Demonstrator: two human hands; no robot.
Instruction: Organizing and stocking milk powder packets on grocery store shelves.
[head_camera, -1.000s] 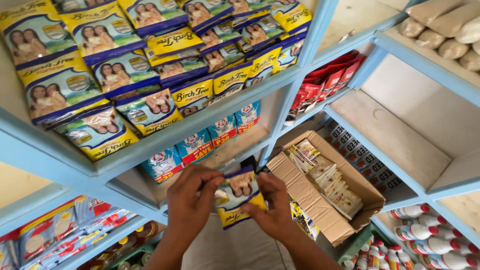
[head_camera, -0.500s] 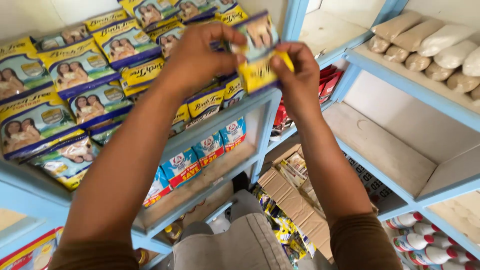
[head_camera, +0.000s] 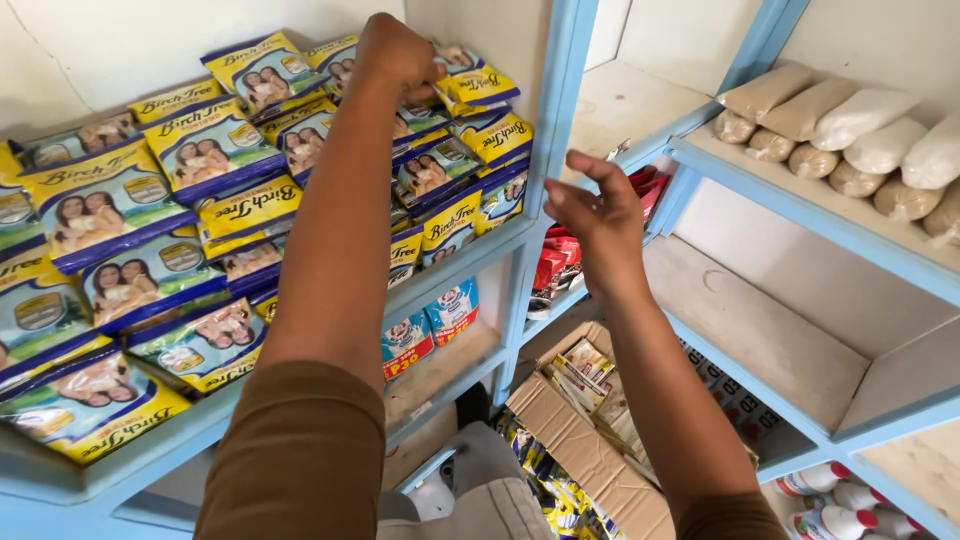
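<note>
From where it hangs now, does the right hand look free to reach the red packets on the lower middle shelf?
Probably yes. The right hand is open and holds nothing, and the red packets lie just beyond and below it, with nothing between that shows.

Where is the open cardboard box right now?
In the head view the open cardboard box sits low and centre-right, under the person's right hand, below the blue shelf post and the red packets, with small packets standing inside it.
</note>
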